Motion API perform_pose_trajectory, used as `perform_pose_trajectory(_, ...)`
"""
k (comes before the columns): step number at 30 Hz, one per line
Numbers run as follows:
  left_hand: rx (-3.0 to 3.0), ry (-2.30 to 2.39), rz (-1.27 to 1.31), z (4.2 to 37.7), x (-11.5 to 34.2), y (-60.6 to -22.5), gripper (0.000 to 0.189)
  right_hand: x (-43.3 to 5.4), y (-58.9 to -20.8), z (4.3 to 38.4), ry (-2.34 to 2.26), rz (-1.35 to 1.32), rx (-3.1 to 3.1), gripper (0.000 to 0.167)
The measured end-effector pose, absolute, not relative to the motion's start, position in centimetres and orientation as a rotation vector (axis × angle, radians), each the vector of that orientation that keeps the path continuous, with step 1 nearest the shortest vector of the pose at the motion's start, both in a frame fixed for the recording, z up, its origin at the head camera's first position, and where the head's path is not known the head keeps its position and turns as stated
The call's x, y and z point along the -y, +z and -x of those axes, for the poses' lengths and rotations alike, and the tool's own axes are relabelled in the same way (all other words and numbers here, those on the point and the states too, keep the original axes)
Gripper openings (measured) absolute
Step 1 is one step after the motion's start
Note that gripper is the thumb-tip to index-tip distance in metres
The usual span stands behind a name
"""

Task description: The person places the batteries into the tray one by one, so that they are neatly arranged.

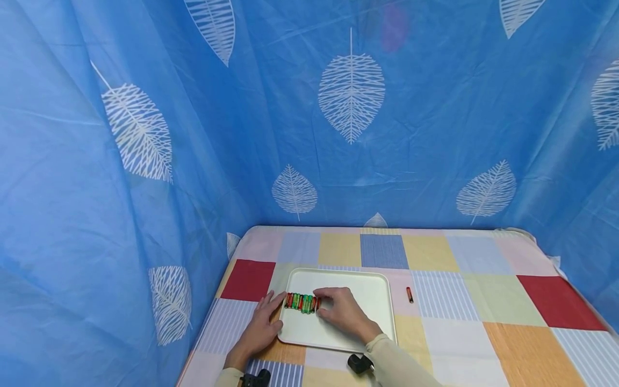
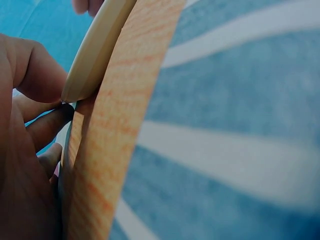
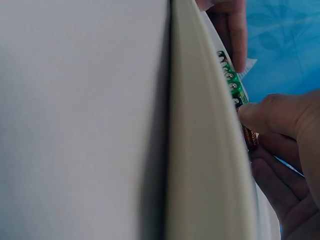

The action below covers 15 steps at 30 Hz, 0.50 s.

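Observation:
On a white tray (image 1: pixel 360 312), several red and green batteries (image 1: pixel 302 302) lie side by side in a row. My right hand (image 1: pixel 342 312) is at the row's right end, pinching the end battery (image 3: pixel 250 136) between thumb and fingers. At the opposite end, my left hand (image 1: pixel 263 325) lies over the tray's left edge, fingers extended, fingertips right by the first battery. The left wrist view has the left thumb (image 2: pixel 45 75) against the tray rim (image 2: pixel 92 55), with the other fingers beyond it.
One red battery (image 1: pixel 409 294) lies alone on the patchwork tablecloth (image 1: pixel 450 301), right of the tray. Blue curtains (image 1: pixel 358 177) with white leaf prints hang behind the table and along its sides.

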<state>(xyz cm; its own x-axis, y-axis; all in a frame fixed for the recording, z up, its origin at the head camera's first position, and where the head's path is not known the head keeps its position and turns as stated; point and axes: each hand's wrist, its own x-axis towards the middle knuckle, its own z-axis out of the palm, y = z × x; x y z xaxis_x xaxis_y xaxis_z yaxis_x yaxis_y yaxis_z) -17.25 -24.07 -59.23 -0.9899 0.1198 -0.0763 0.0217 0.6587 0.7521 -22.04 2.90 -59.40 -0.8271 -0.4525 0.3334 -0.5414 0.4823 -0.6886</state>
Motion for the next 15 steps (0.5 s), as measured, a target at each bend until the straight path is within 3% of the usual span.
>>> perform_pose_trajectory(15, -2.764, 1.242, -0.138, 17.12, 24.07, -59.15, 0.078, -2.44, -59.22, 21.89, 1.218, -0.857, 2.661, 0.044)
